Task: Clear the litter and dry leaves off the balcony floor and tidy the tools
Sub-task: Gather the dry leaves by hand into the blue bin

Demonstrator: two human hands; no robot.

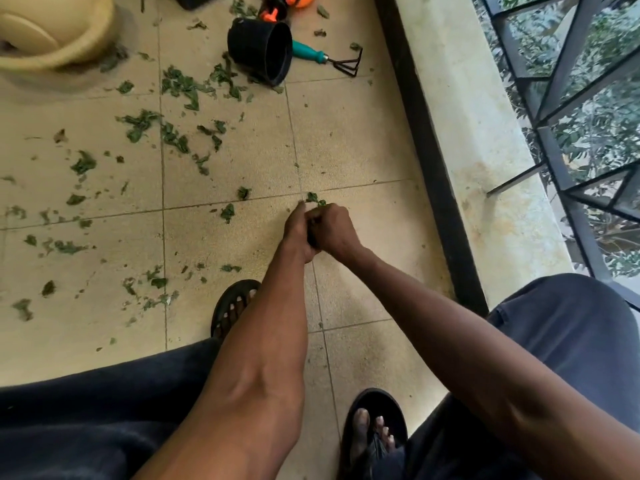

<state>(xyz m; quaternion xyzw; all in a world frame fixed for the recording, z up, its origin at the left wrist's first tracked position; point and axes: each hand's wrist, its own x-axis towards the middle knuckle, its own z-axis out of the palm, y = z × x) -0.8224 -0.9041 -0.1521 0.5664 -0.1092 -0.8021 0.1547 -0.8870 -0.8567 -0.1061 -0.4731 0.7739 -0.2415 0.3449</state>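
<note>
Green leaf scraps (180, 84) lie scattered over the beige tiled balcony floor (346, 140), densest at the upper left and middle. My left hand (298, 230) and my right hand (332, 230) meet low over the floor at the centre, fingers curled together. A small clump of leaves (316, 199) pokes out at their fingertips. Something dark shows between the two palms; I cannot tell what it is. A black plastic pot (263, 50) lies on its side at the top, with a teal-handled hand rake (325, 58) right beside it.
A beige tub (52, 32) stands at the top left. Orange-and-black tools (284, 5) lie at the top edge. A dark kerb (426, 143) and pale ledge (485, 133) run along the right, with metal railing (561, 98) beyond. My sandalled feet (374, 431) stand below.
</note>
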